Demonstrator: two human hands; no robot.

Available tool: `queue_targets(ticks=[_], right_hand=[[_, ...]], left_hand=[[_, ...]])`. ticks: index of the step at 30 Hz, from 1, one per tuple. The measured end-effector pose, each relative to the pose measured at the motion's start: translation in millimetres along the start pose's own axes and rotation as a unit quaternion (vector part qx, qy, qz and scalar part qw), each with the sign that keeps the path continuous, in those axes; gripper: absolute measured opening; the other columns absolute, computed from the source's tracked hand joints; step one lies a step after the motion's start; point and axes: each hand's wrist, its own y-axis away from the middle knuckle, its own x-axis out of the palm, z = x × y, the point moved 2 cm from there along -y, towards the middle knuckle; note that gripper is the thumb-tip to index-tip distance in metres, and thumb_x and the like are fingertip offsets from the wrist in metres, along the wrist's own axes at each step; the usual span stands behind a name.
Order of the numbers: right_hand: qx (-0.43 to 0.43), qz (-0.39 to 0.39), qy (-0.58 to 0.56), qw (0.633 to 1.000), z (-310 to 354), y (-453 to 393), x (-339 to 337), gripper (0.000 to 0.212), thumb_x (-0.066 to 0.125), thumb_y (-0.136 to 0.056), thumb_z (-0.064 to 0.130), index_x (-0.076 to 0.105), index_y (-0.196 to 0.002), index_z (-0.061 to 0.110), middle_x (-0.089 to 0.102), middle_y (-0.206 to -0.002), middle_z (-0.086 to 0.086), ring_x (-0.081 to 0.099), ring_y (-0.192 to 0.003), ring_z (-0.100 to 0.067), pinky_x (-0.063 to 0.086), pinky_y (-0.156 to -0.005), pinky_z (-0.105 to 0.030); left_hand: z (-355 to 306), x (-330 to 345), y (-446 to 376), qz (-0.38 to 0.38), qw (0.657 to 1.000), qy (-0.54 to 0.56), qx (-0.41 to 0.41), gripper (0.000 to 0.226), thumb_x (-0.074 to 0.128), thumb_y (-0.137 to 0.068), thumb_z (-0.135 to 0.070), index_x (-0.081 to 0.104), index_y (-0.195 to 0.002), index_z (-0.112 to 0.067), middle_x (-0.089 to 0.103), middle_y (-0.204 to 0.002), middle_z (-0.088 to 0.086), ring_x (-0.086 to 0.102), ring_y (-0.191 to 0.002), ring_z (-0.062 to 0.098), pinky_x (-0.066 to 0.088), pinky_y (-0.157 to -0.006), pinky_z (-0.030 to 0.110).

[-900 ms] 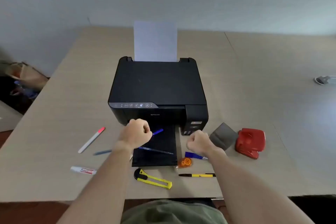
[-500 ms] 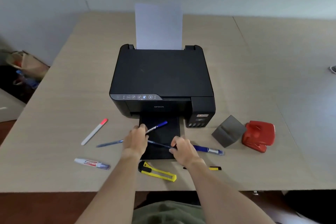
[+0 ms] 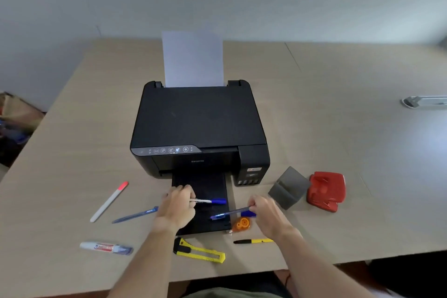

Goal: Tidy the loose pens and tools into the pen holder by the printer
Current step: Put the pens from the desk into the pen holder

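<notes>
My left hand (image 3: 177, 207) grips a white pen with a blue cap (image 3: 210, 201) over the printer's black output tray (image 3: 200, 186). My right hand (image 3: 267, 215) pinches a clear blue pen (image 3: 228, 213) that slants down to the left above the tray's right edge. The grey pen holder (image 3: 287, 187) lies tilted on the table right of the printer (image 3: 200, 126). Loose on the table are a blue pen (image 3: 135, 215), a white marker with a red cap (image 3: 108, 202), a correction pen (image 3: 106, 247), a yellow box cutter (image 3: 198, 250), a yellow-black pen (image 3: 252, 241) and an orange tape dispenser (image 3: 240, 223).
A red hole punch (image 3: 325, 191) sits right of the pen holder. White paper (image 3: 193, 58) stands in the printer's rear feed. A grey object (image 3: 423, 101) lies at the far right. The table's front edge (image 3: 217, 273) runs just below the cutter. Bags sit on the floor at left.
My right hand picked up the clear blue pen from the tray and moved right with it. The left hand still holds the blue-capped pen, now turned level. The camera view shifted.
</notes>
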Motion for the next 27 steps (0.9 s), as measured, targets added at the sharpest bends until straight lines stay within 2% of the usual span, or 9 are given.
queue_targets(ticks=[3,5,8,11,14,17,21,25,27], right_hand=[[-0.008,-0.052,-0.038,0.998,-18.6,5.3,-24.2,0.023,0.052,-0.091,0.000,0.051,-0.083,0.021,0.054,-0.088,-0.001,0.051,-0.078,-0.014,0.045,-0.067,-0.021],[-0.016,-0.090,-0.044,0.995,-28.3,9.9,-38.3,0.025,0.050,-0.090,-0.003,0.049,-0.081,0.020,0.051,-0.086,0.000,0.049,-0.077,-0.015,0.038,-0.064,-0.016],[-0.012,-0.156,-0.054,0.986,-42.0,18.9,-60.1,0.029,0.048,-0.082,-0.012,0.050,-0.078,0.017,0.049,-0.083,0.001,0.047,-0.075,-0.014,0.036,-0.064,-0.012],[0.016,-0.224,-0.082,0.971,-54.3,25.4,-84.3,0.035,0.045,-0.076,-0.017,0.050,-0.075,0.019,0.047,-0.079,0.008,0.047,-0.070,-0.009,0.037,-0.065,-0.010],[0.040,-0.298,-0.099,0.949,-62.8,26.4,-108.7,0.038,0.047,-0.080,-0.014,0.050,-0.075,0.023,0.050,-0.080,0.010,0.051,-0.071,-0.008,0.038,-0.065,-0.012],[0.046,-0.358,-0.075,0.930,-66.6,24.4,-126.7,0.035,0.052,-0.076,-0.017,0.053,-0.079,0.018,0.046,-0.078,0.012,0.048,-0.069,-0.001,0.035,-0.066,-0.003],[0.071,-0.337,-0.052,0.937,-70.3,18.9,-130.2,0.036,0.050,-0.077,-0.015,0.049,-0.083,0.020,0.048,-0.085,0.003,0.046,-0.070,-0.008,0.031,-0.064,-0.009],[0.096,-0.315,-0.067,0.942,-70.9,18.2,-122.7,0.033,0.050,-0.081,-0.011,0.049,-0.088,0.021,0.048,-0.090,0.003,0.045,-0.075,-0.002,0.033,-0.064,-0.011],[0.109,-0.334,-0.073,0.933,-71.2,21.0,-121.3,0.032,0.055,-0.079,-0.011,0.052,-0.093,0.018,0.047,-0.093,0.003,0.045,-0.074,-0.006,0.033,-0.066,-0.013]], left_hand=[[-20.4,-8.1,-2.3,0.023,0.996,0.069,0.051,0.007,0.057,-0.094,-0.020,0.059,-0.093,-0.026,0.060,-0.086,-0.006,0.056,-0.070,0.011,0.042,-0.063,0.023],[-36.2,-14.9,-6.5,0.023,0.990,0.109,0.083,0.006,0.060,-0.093,-0.020,0.061,-0.091,-0.025,0.060,-0.080,-0.007,0.056,-0.060,0.008,0.042,-0.053,0.019],[-63.9,-23.4,-12.0,0.023,0.980,0.130,0.151,0.009,0.060,-0.091,-0.017,0.064,-0.088,-0.024,0.062,-0.072,-0.008,0.057,-0.057,0.006,0.047,-0.053,0.018],[-90.1,-30.2,-16.4,0.012,0.973,0.119,0.200,0.011,0.055,-0.090,-0.016,0.060,-0.084,-0.024,0.060,-0.068,-0.009,0.055,-0.058,0.006,0.050,-0.055,0.024],[-111.5,-38.5,-24.4,-0.002,0.966,0.113,0.233,0.012,0.050,-0.089,-0.015,0.056,-0.082,-0.022,0.059,-0.070,-0.010,0.055,-0.062,0.006,0.047,-0.055,0.023],[-132.3,-50.4,-33.5,-0.022,0.955,0.126,0.268,0.014,0.047,-0.091,-0.013,0.053,-0.080,-0.020,0.056,-0.067,-0.009,0.053,-0.059,0.005,0.041,-0.052,0.018],[-162.7,-61.9,-43.7,-0.056,0.942,0.158,0.291,0.016,0.045,-0.095,-0.013,0.052,-0.081,-0.016,0.055,-0.068,-0.010,0.052,-0.057,0.002,0.036,-0.053,0.015],[-192.1,-60.3,-49.0,-0.066,0.931,0.170,0.315,0.016,0.043,-0.098,-0.016,0.052,-0.085,-0.016,0.057,-0.077,-0.006,0.055,-0.066,0.009,0.047,-0.059,0.027],[-203.9,-56.8,-51.2,-0.055,0.929,0.169,0.323,0.015,0.043,-0.099,-0.016,0.053,-0.088,-0.015,0.059,-0.080,-0.002,0.056,-0.070,0.014,0.050,-0.063,0.032]])
